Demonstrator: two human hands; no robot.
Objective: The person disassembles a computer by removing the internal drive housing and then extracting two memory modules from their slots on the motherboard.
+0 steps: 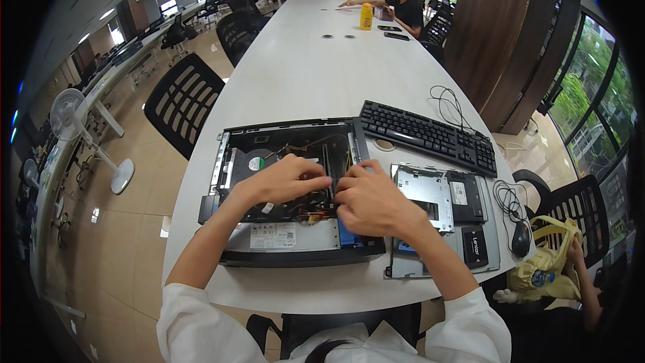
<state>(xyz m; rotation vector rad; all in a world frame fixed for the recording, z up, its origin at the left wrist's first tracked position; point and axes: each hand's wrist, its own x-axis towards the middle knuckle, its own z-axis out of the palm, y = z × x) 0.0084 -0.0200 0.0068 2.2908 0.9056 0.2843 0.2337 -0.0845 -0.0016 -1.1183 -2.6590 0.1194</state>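
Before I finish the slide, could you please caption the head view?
Left hand and right hand at an open computer case beside a black keyboard.

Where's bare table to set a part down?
Biggest patch: white table between the open computer case and the yellow bottle. Narrow strip along the near edge, before the case. Crowded: right of the case, with keyboard, metal panel, mouse; case interior, under left hand and right hand.

The open, boxy metal computer case [295,257] is showing black and silver; beyond it, the tall, cylindrical bottle [365,17] is showing yellow, and beneath it the broad, smooth table [316,70] is gleaming plain white.
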